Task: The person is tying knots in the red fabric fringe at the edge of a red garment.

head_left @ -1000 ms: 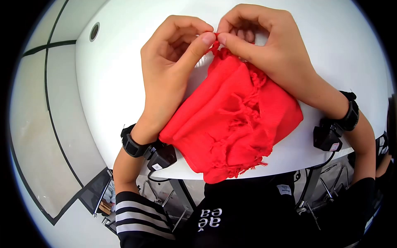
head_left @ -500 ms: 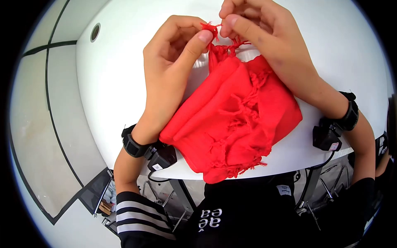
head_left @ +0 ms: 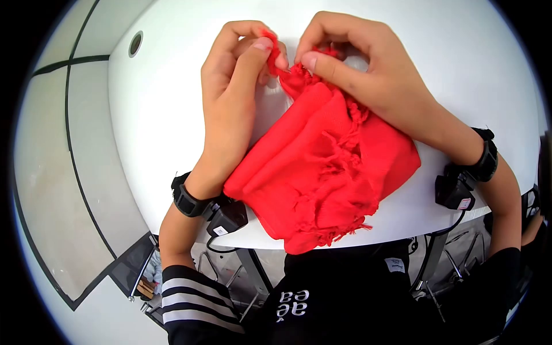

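Note:
A red fringed scarf (head_left: pixel 299 155) lies bunched on the white table, its lower end reaching the front edge. Knotted tassels run down its right half. At the scarf's far end, my left hand (head_left: pixel 236 75) pinches a strand of the fringe (head_left: pixel 270 50) between thumb and forefinger. Just to the right, my right hand (head_left: pixel 368 63) is closed on the knotted fringe near the scarf's top corner, thumb against the fingers. A short length of red fringe stretches between the two hands. My right fingertips are partly hidden.
The white table (head_left: pixel 167 115) has a round cable hole (head_left: pixel 135 44) at its far left. Both wrists wear black straps with small black devices (head_left: pixel 227 218) and cables. Metal chair legs show under the table. Another person's arm (head_left: pixel 532 227) is at the right edge.
My left hand has drawn the fringe strand slightly left. My right hand has come down and taken hold of the fringe by the scarf's top corner. The scarf's body has hardly moved.

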The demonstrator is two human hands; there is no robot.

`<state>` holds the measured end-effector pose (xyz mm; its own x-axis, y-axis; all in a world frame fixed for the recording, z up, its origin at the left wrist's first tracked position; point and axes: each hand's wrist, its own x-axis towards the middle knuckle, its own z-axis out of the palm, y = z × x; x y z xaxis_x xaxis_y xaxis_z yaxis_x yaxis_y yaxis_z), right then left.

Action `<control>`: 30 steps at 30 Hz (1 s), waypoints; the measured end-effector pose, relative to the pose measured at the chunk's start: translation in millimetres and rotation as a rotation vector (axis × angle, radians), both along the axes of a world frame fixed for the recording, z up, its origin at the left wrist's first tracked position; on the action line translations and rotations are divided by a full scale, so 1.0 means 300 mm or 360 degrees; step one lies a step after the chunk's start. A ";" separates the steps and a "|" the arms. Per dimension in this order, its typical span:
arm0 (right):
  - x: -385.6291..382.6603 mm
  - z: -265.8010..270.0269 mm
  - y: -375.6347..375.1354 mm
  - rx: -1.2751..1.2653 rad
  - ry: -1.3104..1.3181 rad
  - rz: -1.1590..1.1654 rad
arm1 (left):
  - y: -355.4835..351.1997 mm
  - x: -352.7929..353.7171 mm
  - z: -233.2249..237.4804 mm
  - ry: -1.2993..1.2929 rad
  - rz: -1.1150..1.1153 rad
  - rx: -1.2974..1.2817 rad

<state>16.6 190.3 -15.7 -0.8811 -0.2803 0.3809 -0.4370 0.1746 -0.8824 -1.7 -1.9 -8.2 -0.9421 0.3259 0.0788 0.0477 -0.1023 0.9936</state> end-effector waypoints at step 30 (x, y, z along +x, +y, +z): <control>-0.003 0.056 0.007 -0.0396 -0.0793 0.0129 | 0.016 0.014 0.039 -0.0055 0.0001 -0.0157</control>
<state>15.8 192.4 1.0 -0.9509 -0.3094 -0.0130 0.0401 -0.0816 -0.9959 2.6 2.8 3.4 -0.9438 0.3302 0.0140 0.0135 -0.0038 0.9999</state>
